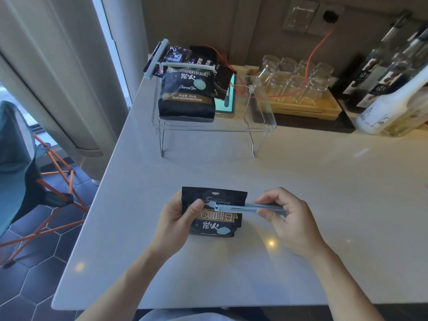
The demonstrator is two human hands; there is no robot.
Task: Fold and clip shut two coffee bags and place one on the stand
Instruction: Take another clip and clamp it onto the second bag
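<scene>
Approx halfway, by the look of it; one coffee bag point(187, 93) already upright on the clear stand point(259, 129) at back of bench point(301, 193), pale clip point(187, 66) across its folded top. Second bag point(214, 218) near front edge of bench, top folded down; left hand point(178, 218) clamped on its left side, thumb pinning the fold; right hand point(282, 214) pinched on grey clip point(250, 208), lying across the fold but not clearly shut. Left to do: snap clip closed.
</scene>
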